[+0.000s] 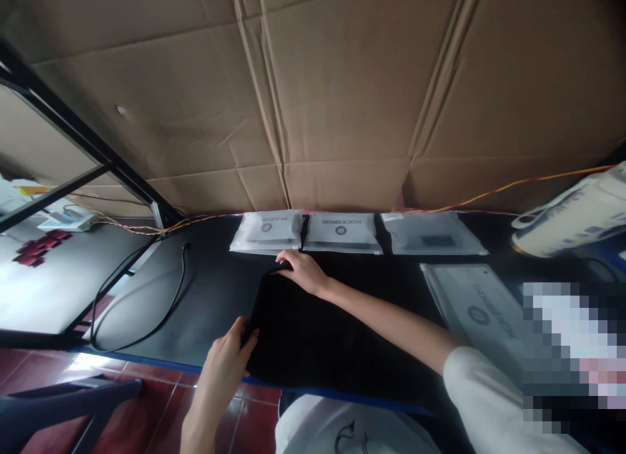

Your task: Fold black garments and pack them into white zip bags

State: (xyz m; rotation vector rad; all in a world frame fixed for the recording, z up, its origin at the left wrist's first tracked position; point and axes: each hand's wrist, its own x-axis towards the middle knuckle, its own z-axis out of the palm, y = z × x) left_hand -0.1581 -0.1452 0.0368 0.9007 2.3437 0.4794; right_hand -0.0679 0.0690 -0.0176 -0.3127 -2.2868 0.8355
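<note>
A piece of black cloth (313,330), perhaps a garment, is spread on the dark table in front of me; its exact kind is hard to make out. My left hand (225,356) grips the cloth's near left edge between thumb and fingers. At the far left corner, my right hand (303,271) pinches the same edge, which is slightly raised off the table. My right forearm crosses over the cloth. Just beyond my right hand lie two white pouches with printed logos, the left pouch (268,231) and the middle pouch (341,232).
Another frosted pouch (430,233) lies at the back right, and a printed zip pouch (476,310) nearer me. A black cable (180,284) loops over the table's left side. A cream cylindrical bag (572,212) is at far right. Cardboard (337,95) walls the back; a blue stool (78,402) stands lower left.
</note>
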